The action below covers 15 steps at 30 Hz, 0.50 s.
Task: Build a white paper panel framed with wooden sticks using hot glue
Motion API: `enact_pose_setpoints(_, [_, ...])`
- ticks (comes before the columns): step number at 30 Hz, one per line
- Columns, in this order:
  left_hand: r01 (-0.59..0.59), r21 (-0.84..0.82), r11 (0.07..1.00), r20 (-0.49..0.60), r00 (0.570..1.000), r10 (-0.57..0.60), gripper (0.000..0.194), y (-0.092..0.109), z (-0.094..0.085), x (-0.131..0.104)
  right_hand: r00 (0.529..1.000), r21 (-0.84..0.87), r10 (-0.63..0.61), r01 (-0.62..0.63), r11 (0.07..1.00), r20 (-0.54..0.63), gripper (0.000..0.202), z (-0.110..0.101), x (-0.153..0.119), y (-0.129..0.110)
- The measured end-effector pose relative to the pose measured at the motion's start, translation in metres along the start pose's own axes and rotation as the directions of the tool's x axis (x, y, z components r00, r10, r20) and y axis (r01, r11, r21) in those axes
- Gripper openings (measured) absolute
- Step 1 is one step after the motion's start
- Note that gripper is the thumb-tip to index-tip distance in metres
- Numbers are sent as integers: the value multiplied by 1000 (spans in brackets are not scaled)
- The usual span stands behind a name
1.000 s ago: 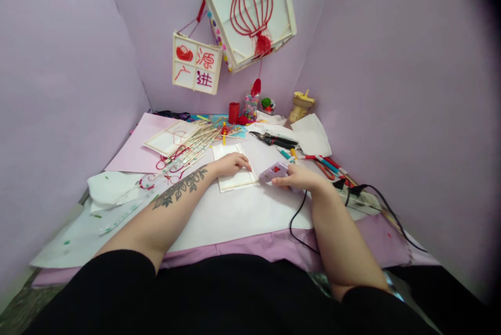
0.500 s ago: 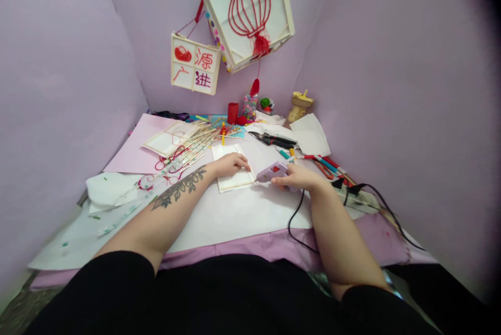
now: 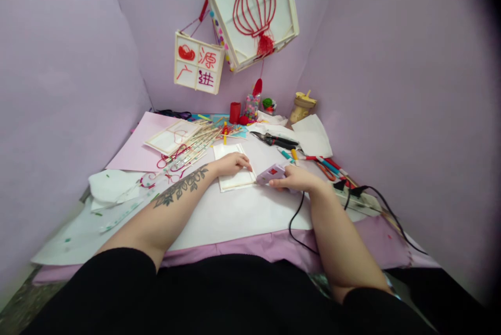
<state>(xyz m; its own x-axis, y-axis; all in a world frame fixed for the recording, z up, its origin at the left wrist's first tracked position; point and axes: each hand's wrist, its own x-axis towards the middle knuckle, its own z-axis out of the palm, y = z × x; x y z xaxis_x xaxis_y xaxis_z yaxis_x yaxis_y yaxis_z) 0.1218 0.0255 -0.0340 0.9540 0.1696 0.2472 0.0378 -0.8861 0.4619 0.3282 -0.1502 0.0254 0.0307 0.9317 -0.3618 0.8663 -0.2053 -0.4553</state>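
A small white panel (image 3: 230, 182) edged with thin wooden sticks lies flat on the white work sheet in front of me. My left hand (image 3: 234, 163) rests over it, fingers bent and pressed together at its right edge. Whatever sits right under those fingertips is hidden. In my right hand (image 3: 295, 178) is a lilac glue gun (image 3: 271, 172) with a red patch on its side. Its nozzle points left, at the panel's lower right corner, and a black cord (image 3: 291, 220) trails from it towards me.
Pruning shears (image 3: 274, 140), markers (image 3: 287, 155) and a power strip (image 3: 364, 202) lie to the right. Thin sticks (image 3: 201, 142) and another framed panel (image 3: 172, 136) are at the back left. A large lantern frame (image 3: 254, 14) and a smaller one (image 3: 199, 62) hang above.
The view has shifted slightly. Against the panel, the glue gun in my right hand has moved a little towards me and left. My left hand stays at the panel's right edge.
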Motion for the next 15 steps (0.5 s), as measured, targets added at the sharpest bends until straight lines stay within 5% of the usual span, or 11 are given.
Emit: enact_pose_setpoints(15, [-23, -10, 1000, 11, 1000, 24, 44, -1, 0, 0, 997, 53, -30, 27, 998, 65, 60, 6, -1, -27])
